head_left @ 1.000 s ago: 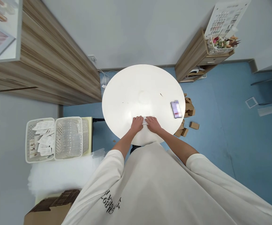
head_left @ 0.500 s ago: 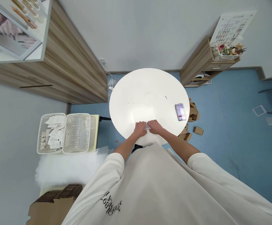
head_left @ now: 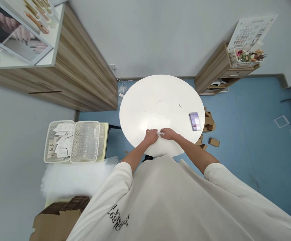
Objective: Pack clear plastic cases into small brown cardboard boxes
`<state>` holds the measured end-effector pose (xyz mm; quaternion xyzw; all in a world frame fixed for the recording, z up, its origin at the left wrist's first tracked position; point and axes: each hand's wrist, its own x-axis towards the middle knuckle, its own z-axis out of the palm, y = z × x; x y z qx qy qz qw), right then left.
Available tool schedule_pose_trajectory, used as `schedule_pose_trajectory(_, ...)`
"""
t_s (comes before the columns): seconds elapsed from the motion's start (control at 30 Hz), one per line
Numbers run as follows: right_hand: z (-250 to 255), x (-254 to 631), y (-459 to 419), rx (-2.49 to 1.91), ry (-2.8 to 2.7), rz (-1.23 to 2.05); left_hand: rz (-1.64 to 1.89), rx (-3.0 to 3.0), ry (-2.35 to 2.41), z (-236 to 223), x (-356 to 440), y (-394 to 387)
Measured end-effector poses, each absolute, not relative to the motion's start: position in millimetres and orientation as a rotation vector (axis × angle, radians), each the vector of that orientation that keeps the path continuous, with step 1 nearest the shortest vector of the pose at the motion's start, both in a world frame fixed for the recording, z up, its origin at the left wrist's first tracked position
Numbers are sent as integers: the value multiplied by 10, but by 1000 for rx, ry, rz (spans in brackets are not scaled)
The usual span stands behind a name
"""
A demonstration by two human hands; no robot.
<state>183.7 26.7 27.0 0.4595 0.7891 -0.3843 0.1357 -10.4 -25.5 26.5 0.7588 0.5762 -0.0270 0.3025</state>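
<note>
Near the front edge of the round white table [head_left: 160, 95], a slim whitish rolled piece [head_left: 161, 133] spans the gap between my two hands. My left hand [head_left: 151, 136] has its fingers closed on the left end of it. At the right end, my right hand [head_left: 168, 133] grips it with bent fingers. The roll looks thin and somewhat see-through, and its ends are hidden under my fingers. Just beyond the hands a faint pale patch shows on the tabletop; I cannot tell whether it is sheet or glare.
A blurred purple item [head_left: 195, 121] lies at the table's right. To the left stand white baskets [head_left: 72, 142] with packets and clear plastic pieces, beside white wrapping [head_left: 77, 179] and a cardboard box [head_left: 55, 224]. Small brown boxes [head_left: 214, 142] lie on the floor at right.
The pale sheet that spread ahead of my hands now shows as a narrow roll between them. My right hand has turned slightly and its fingers curl more. The view has shifted a little.
</note>
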Motion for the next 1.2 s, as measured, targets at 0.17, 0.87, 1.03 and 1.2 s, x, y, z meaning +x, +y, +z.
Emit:
schedule_pose_trajectory(0.17,180,1792,335,1498,2319,-987,-101,1981,1625,196,-41,-13)
schedule_pose_trajectory(0.87,-85,1918,-28,2393,1866,-903,-118,2149,1680,31,-45,49)
schedule_pose_trajectory(1.03,-86,1883,-130,2504,1613,-1027,-38,2251,1451,88,65,-61)
schedule_pose_trajectory(1.2,-114,1730,-167,2553,1587,-935,-49,2147,1436,40,161,-68)
